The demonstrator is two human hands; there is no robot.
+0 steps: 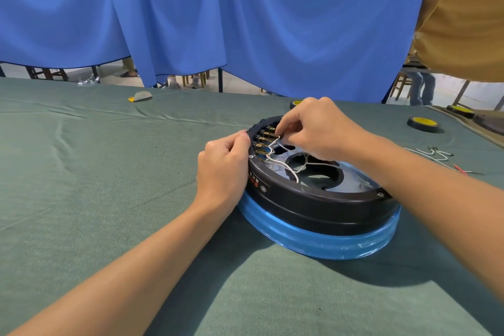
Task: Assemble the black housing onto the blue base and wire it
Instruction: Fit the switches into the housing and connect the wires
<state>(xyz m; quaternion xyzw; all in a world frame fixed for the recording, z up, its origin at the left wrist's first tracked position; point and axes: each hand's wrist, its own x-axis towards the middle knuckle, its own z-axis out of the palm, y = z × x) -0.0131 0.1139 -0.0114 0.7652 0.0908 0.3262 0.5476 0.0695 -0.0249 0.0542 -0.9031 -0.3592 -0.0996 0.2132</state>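
Observation:
The round black housing sits on the blue base on the green cloth, right of centre. Thin white wires run across its open top to a row of brass terminals at the far left inside rim. My left hand grips the housing's left rim, fingers curled over the edge. My right hand reaches in from the right and pinches a white wire end at the terminals. The fingertips hide the exact terminal.
Loose wires lie on the cloth to the right. Black and yellow tape rolls stand at the far right, another behind my right hand. A small yellow and white item lies far left. A blue curtain hangs behind the table.

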